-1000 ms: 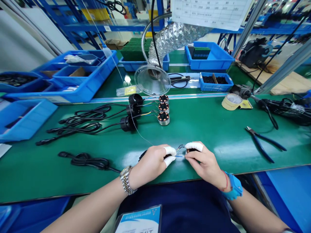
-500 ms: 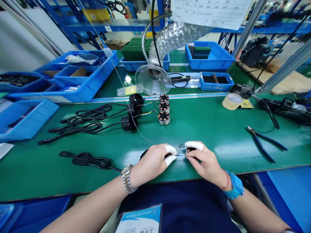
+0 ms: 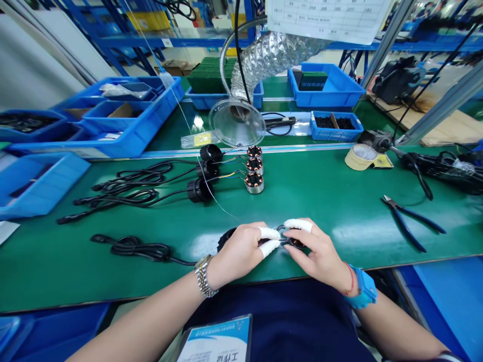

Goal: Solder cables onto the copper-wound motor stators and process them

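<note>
At the upper left of the frame, blue parts bins (image 3: 130, 136) sit on the green workbench (image 3: 335, 201). Below them, left of centre, lie bundled black cables (image 3: 128, 200) ending in round black caps (image 3: 199, 191), with one more coiled black cable (image 3: 141, 249) nearer the lower edge. The left hand (image 3: 239, 251), at lower centre, pinches thin wires (image 3: 279, 228) between thumb and a finger, both in white finger cots; another black cap (image 3: 225, 239) shows partly behind it. Above, three copper-wound stators (image 3: 254, 183) stand in a column at mid-frame, wired to the caps. Just right of the pinched wires, the right hand (image 3: 319, 251) curls its fingers narrowly about another stator (image 3: 297, 243), mostly hidden; how firmly they grip cannot be told. Farther right lie a tape roll (image 3: 360, 158) and, below it, open diagonal cutters (image 3: 409, 221).
</note>
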Demonstrator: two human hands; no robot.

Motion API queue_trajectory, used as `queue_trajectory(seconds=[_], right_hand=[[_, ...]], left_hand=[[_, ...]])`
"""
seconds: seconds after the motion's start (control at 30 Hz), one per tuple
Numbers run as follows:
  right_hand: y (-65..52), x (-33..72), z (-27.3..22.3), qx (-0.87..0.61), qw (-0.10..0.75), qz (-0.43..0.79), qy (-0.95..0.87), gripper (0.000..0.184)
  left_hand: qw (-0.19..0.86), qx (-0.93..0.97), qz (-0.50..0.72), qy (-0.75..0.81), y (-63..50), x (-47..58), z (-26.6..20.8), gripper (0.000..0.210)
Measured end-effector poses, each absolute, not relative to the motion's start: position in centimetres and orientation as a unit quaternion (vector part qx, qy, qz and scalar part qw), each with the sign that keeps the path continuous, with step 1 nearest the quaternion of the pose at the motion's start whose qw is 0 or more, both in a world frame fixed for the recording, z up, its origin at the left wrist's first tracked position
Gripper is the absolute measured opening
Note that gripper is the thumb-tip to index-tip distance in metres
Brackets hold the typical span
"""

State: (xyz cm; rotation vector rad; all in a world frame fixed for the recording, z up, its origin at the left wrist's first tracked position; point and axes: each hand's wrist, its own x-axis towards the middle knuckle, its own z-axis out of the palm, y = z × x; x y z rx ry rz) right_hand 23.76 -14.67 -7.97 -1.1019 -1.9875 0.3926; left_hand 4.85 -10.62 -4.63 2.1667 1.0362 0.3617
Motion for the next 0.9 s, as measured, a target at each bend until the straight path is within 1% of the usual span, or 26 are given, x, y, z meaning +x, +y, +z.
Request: queue_trajectory(seconds=[0.17,0.4,0.9], right_hand=[[-14.53,23.15,-7.54,-0.439,0.401,0.152,-0.789,0.016],[-14.57,23.13,-7.93,-0.449,0.41,0.138,-0.782,0.013],[-14.67,23.09,-7.8,-0.452,0.419,0.144,-0.774,0.011]], left_hand=[[0.353,0.832,0.146,0.402,-10.74,4.83,-4.83,0.018],[0.349,0.831,0.153,0.406,-10.83,4.82,-5.09,0.019],[0.344,0.834,0.144,0.406,-10.98,4.74,-5.09,0.021]])
